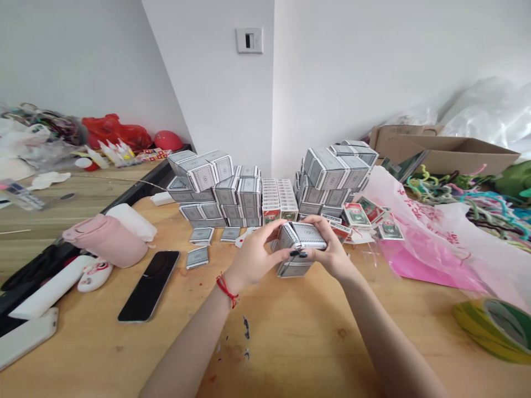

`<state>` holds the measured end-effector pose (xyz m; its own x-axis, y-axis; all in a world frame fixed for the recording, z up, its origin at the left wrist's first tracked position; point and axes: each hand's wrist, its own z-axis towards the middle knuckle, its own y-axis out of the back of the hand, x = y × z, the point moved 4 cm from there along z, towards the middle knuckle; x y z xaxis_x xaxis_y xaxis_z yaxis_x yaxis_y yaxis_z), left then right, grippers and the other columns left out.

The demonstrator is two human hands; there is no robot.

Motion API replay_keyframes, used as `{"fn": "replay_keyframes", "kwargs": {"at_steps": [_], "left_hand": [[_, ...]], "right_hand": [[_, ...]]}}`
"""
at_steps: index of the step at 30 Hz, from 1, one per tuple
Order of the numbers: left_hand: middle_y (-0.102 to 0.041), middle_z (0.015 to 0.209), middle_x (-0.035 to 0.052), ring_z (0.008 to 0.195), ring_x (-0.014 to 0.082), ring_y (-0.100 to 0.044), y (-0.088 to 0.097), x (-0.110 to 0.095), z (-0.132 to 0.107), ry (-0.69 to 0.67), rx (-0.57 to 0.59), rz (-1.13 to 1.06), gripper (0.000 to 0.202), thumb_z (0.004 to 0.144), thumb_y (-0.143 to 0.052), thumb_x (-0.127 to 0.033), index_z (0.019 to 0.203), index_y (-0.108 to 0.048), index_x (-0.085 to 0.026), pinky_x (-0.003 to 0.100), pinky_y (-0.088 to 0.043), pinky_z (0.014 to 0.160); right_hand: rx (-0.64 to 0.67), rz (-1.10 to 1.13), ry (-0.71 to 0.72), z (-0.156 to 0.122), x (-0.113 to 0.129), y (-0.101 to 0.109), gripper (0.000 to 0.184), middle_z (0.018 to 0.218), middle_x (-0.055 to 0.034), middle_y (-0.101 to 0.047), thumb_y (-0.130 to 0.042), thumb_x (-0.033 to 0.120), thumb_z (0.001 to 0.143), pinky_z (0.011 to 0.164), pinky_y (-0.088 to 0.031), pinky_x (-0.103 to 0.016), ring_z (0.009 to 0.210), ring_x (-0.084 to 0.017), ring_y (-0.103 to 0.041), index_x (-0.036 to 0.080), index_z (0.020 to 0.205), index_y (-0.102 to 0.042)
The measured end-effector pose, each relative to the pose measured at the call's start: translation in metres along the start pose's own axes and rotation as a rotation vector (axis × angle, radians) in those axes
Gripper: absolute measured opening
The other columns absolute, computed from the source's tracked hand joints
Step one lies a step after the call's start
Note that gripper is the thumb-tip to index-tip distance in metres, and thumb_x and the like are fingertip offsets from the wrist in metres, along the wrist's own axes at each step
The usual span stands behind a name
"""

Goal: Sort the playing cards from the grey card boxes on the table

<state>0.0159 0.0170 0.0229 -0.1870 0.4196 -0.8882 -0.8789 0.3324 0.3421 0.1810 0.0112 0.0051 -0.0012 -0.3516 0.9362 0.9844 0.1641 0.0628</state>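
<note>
Both of my hands are closed around a block of playing cards (pixel 309 236) with grey patterned backs. My left hand (pixel 261 249), with a red string bracelet at the wrist, grips its left side. My right hand (pixel 332 249) wraps its right side, and the two thumbs meet at the front. Directly below sits another grey card block (pixel 293 268) on the table; whether the two are joined I cannot tell. Behind stand stacked card blocks at left (pixel 203 177) and right (pixel 332 171). Between them are rows of card boxes (pixel 280 193). A few loose cards (pixel 197 257) lie left of my hands.
A black phone (pixel 149 286), a pink bottle (pixel 110 240) and a white mouse (pixel 95 273) lie on the left. On the right are loose card boxes (pixel 357 215), a pink-printed plastic bag (pixel 435 232), a yellow-green tape roll (pixel 473 326) and a cardboard box (pixel 456 155).
</note>
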Motion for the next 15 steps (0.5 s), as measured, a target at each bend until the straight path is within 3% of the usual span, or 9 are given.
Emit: {"fn": "replay_keyframes", "kwargs": {"at_steps": [5,8,11,15], "left_hand": [[-0.056,0.115,0.0087,0.105,0.0182,-0.053,-0.008,0.036,0.010,0.112,0.060,-0.242,0.041,0.071,-0.062,-0.032,0.108,-0.051,-0.018,0.032,-0.042,0.092],[-0.062,0.094,0.0059,0.089,0.0159,-0.058,-0.008,0.058,0.014,0.241,-0.083,-0.316,0.025,0.075,-0.054,-0.036,0.088,-0.058,-0.015,0.030,-0.046,0.081],[-0.061,0.077,0.0025,0.076,0.0136,-0.057,-0.009,0.070,0.013,0.357,-0.183,-0.377,0.019,0.071,-0.057,-0.032,0.073,-0.058,-0.014,0.027,-0.046,0.073],[-0.062,0.081,0.0032,0.077,0.0124,-0.056,-0.008,0.068,0.011,0.438,-0.202,-0.515,0.014,0.066,-0.061,-0.026,0.074,-0.062,-0.014,0.026,-0.045,0.073]], "right_hand": [[0.060,-0.125,-0.048,0.001,-0.029,0.003,0.057,0.108,-0.0049,-0.048,-0.070,0.034,0.062,0.080,-0.041,-0.032,0.095,-0.021,-0.048,0.024,0.111,-0.043],[0.099,-0.129,-0.068,-0.001,-0.035,-0.001,0.063,0.113,-0.0050,-0.046,-0.071,0.032,0.059,0.081,-0.040,-0.032,0.096,-0.022,-0.048,0.024,0.114,-0.041],[0.121,-0.100,-0.086,-0.002,-0.037,-0.008,0.065,0.114,-0.0050,-0.046,-0.070,0.033,0.060,0.081,-0.040,-0.032,0.097,-0.022,-0.049,0.025,0.116,-0.039],[0.062,-0.019,-0.110,-0.004,-0.042,-0.016,0.055,0.107,-0.0043,-0.052,-0.061,0.039,0.069,0.082,-0.039,-0.033,0.094,-0.022,-0.050,0.026,0.117,-0.039]]}}
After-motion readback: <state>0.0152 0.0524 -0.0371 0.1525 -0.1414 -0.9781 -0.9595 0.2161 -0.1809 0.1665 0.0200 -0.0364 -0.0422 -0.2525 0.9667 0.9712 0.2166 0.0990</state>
